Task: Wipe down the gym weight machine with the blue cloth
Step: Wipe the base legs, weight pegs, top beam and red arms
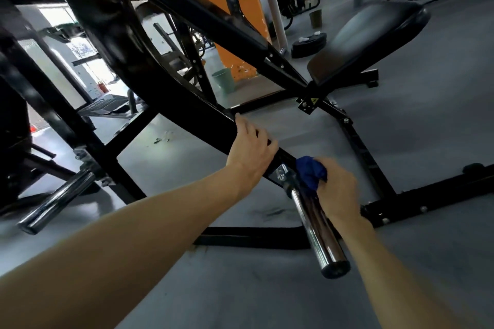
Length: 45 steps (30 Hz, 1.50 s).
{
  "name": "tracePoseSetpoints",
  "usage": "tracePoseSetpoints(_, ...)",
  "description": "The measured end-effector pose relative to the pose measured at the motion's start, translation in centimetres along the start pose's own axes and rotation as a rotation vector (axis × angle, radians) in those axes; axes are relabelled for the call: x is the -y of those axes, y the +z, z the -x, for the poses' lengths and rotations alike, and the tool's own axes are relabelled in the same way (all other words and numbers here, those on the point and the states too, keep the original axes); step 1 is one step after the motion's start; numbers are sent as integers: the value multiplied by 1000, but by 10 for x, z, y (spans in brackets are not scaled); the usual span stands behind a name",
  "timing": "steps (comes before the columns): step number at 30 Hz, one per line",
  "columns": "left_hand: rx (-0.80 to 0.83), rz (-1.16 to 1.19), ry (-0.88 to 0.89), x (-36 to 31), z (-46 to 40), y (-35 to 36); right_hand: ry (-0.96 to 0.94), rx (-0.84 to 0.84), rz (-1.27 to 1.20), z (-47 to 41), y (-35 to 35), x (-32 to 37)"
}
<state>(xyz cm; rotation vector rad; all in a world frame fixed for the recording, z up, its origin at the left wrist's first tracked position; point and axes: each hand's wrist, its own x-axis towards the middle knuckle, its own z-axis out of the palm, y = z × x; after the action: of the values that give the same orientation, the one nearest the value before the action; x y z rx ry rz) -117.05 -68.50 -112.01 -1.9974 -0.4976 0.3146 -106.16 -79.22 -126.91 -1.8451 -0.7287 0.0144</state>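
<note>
Two hands of mine are on the weight machine point(149, 67), whose black frame fills the upper left of the frame and runs down toward the centre. My left hand point(250, 152), just right of centre, lies over the slanted black bar point(211, 120), fingers curled over its far edge and thumb stretched up along it, so it grips the bar. My right hand point(338, 189), lower right of centre, holds the blue cloth point(310, 172) bunched in its curled fingers. The cloth presses against the top of the chrome peg point(318, 227), right where the peg meets its bolted bracket point(280, 172) on the slanted bar. The peg sticks out toward the bottom of the frame, its dark end cap nearest me. A second chrome peg point(53, 203) juts out at the lower left, well apart from my hands. At the upper right sits the machine's black padded seat point(374, 37), tilted, with the frame's joint plate and a yellow warning sticker point(313, 100) just below it. Black base rails point(427, 195) lie on the grey floor point(427, 128) at the right. Beyond the seat, toward the top centre, a stack of weight plates point(307, 47) lies on the floor beside an orange pillar point(230, 8), and a pale green bin point(224, 80) stands at the pillar's foot.
</note>
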Motion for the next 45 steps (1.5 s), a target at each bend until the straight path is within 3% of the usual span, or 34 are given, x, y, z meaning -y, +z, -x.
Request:
tracePoseSetpoints(2, 21, -15, 55, -7, -2, -2, 126, -45, -91, 13, -5, -6)
tracePoseSetpoints(6, 31, -43, 197, -25, -10, 1, 604, -82, -371, 33, 10, -28)
tracePoseSetpoints(8, 63, -58, 234, -31, -15, -3, 756, -81, -531, 31, 20, -43)
tracePoseSetpoints(10, 110, -61, 262, -37, -19, -11, 816, -63, -614, 25, 24, -49)
tracePoseSetpoints(14, 179, -84, 327, -51, -27, -22, 907, -21, -541, 14, 34, -46)
tracePoseSetpoints(17, 208, -107, 365, -61, -35, -21, 1045, 105, -579, 17, 46, -44)
tracePoseSetpoints(21, 265, -112, 409, -71, -47, -23, 1189, 1, -750, 14, 48, -49)
tracePoseSetpoints(29, 306, -115, 403, -86, -57, -33, 922, -223, -592, 8, 18, -48)
tracePoseSetpoints(35, 316, -66, 377, -87, -57, -34, 771, 74, -498, 22, 28, -56)
tracePoseSetpoints(40, 324, 62, 330, -94, -63, -34, 808, -27, -433, -8, 6, -57)
tracePoseSetpoints(45, 323, 84, 315, -98, -63, -38, 571, -50, -369, 14, 9, -45)
